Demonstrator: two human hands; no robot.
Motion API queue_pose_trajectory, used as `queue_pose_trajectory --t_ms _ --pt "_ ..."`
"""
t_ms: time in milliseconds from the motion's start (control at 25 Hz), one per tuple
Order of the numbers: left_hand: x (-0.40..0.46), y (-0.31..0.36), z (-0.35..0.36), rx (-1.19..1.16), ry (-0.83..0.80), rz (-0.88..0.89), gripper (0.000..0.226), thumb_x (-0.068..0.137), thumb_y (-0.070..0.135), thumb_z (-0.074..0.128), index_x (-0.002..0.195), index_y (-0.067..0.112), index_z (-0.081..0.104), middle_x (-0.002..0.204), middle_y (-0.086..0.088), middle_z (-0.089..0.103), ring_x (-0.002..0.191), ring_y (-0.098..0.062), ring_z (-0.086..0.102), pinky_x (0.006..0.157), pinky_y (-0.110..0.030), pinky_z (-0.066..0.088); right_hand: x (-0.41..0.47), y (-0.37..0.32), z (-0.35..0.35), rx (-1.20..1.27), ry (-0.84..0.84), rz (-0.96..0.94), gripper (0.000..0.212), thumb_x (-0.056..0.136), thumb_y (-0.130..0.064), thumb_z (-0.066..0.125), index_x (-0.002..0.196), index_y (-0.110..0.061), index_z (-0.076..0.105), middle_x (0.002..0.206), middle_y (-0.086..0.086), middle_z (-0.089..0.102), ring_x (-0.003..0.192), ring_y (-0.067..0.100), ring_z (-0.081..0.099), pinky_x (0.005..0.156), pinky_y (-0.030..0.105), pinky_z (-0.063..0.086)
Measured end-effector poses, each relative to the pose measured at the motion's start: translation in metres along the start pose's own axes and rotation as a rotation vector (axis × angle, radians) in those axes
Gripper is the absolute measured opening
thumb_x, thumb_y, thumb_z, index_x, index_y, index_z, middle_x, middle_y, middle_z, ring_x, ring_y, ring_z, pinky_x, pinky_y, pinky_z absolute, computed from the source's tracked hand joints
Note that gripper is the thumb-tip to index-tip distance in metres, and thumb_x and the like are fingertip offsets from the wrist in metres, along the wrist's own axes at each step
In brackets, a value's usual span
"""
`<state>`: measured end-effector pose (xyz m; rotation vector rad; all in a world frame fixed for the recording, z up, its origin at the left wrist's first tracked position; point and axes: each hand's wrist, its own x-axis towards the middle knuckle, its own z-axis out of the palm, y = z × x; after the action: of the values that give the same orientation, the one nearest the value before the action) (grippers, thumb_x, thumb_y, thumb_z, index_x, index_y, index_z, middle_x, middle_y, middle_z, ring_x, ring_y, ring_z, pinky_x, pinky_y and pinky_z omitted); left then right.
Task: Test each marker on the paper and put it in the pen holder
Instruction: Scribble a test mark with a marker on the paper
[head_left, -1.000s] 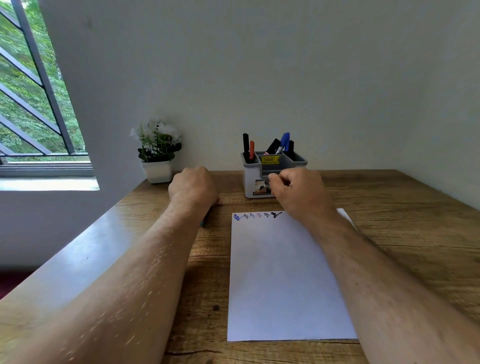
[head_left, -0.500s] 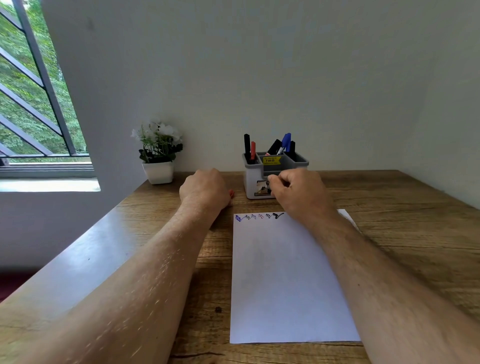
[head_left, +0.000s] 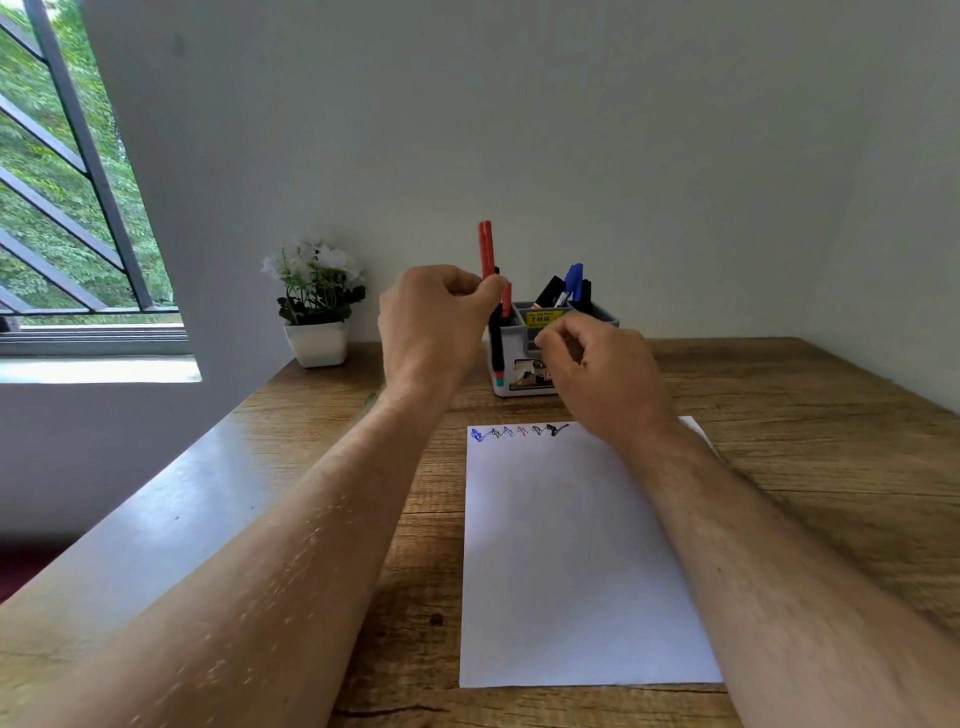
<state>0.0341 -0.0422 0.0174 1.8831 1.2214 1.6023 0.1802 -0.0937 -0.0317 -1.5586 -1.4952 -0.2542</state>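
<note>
My left hand (head_left: 431, 317) grips a red-capped marker (head_left: 486, 249) upright at the holder's (head_left: 524, 387) 9 o'clock; right hand (head_left: 605, 379) loosely curled, empty, above the paper (head_left: 571, 561).

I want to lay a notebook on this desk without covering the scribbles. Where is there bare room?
Bare wood lies right of the paper, out to the desk edge, and on the left between the paper and the plant pot, though the left forearm crosses it. The back middle is crowded: pen holder, both hands and the marker.

Home desk (head_left: 779, 395), potted flowers (head_left: 317, 296), window (head_left: 62, 208)
</note>
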Motion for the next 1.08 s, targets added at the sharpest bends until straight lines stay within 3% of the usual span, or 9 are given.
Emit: queue_pose_trajectory --t_ms 120,280,360,480,600,720,880,1000,1080 --pt "-0.005 0.001 0.007 -0.087 -0.013 -0.015 0.020 0.085 0.041 0.075 0.091 0.022 0.077 0.078 0.011 0.074 0.068 -0.002 0.070 0.074 -0.028 0.061 0.000 0.003 0.001 0.023 0.026 0.012 0.023 0.102 -0.033 0.049 0.104 -0.020 0.066 0.088 -0.003 0.070 0.079 0.008 0.065 0.069 0.026 0.058" --pt "-0.008 -0.002 0.012 -0.147 -0.049 -0.002 0.020 0.083 0.039 0.077 0.094 0.022 0.077 0.077 0.009 0.074 0.067 -0.003 0.070 0.071 -0.028 0.062 0.001 -0.001 -0.001 0.144 0.041 0.058 0.027 0.104 -0.033 0.046 0.114 -0.020 0.066 0.096 -0.004 0.072 0.085 0.006 0.066 0.067 0.018 0.053" --pt "-0.010 -0.001 0.013 -0.165 -0.083 0.033 0.017 0.082 0.038 0.078 0.090 0.023 0.076 0.072 0.009 0.073 0.064 -0.001 0.070 0.067 -0.025 0.061 0.002 -0.007 -0.001 0.370 -0.023 0.183 0.031 0.103 -0.042 0.045 0.121 -0.026 0.064 0.103 -0.007 0.071 0.091 0.007 0.067 0.072 0.021 0.051" --pt "-0.014 0.001 0.017 -0.179 -0.171 0.060 0.015 0.082 0.037 0.079 0.087 0.023 0.076 0.069 0.007 0.074 0.064 -0.004 0.071 0.064 -0.029 0.062 0.006 -0.016 -0.002 0.813 -0.170 0.345 0.037 0.100 -0.053 0.043 0.127 -0.034 0.060 0.111 -0.004 0.073 0.099 0.016 0.071 0.083 0.038 0.057" --pt "-0.018 -0.001 0.022 -0.233 -0.245 0.053 0.008 0.086 0.028 0.076 0.090 0.020 0.077 0.069 0.003 0.074 0.064 -0.009 0.072 0.063 -0.032 0.062 0.006 -0.020 -0.006 1.035 -0.175 0.395 0.026 0.100 -0.038 0.053 0.121 -0.031 0.067 0.102 -0.002 0.077 0.081 0.018 0.074 0.069 0.035 0.058" --pt "-0.021 -0.002 0.024 -0.148 -0.269 0.142 0.013 0.092 0.024 0.068 0.100 0.021 0.078 0.068 0.008 0.073 0.060 -0.002 0.069 0.064 -0.024 0.060 0.004 -0.019 -0.004 1.025 -0.108 0.419 0.018 0.096 -0.034 0.062 0.110 -0.032 0.074 0.083 0.003 0.072 0.062 0.016 0.063 0.058 0.034 0.053" --pt "-0.014 -0.008 0.023 -0.183 -0.353 0.136 0.014 0.093 0.017 0.067 0.100 0.020 0.078 0.075 0.006 0.075 0.066 -0.010 0.072 0.070 -0.038 0.063 0.004 -0.018 -0.004 0.924 -0.059 0.382 0.024 0.098 -0.035 0.059 0.115 -0.027 0.073 0.080 -0.001 0.068 0.046 0.003 0.052 0.041 0.020 0.039" --pt "-0.013 -0.007 0.021 -0.258 -0.283 0.040 0.014 0.093 0.021 0.066 0.091 0.017 0.078 0.073 0.002 0.075 0.066 -0.016 0.072 0.066 -0.039 0.063 0.005 -0.015 -0.004 0.746 -0.053 0.354 0.024 0.100 -0.036 0.054 0.112 -0.027 0.073 0.084 -0.005 0.073 0.047 -0.006 0.054 0.050 0.015 0.040" --pt "-0.011 -0.007 0.019 -0.374 -0.228 -0.055 0.021 0.094 0.030 0.066 0.086 0.014 0.077 0.071 -0.001 0.075 0.063 -0.015 0.070 0.064 -0.034 0.062 0.004 -0.012 -0.002 0.559 -0.056 0.289 0.025 0.102 -0.035 0.051 0.104 -0.024 0.074 0.075 -0.004 0.069 0.050 -0.007 0.053 0.054 0.013 0.039"
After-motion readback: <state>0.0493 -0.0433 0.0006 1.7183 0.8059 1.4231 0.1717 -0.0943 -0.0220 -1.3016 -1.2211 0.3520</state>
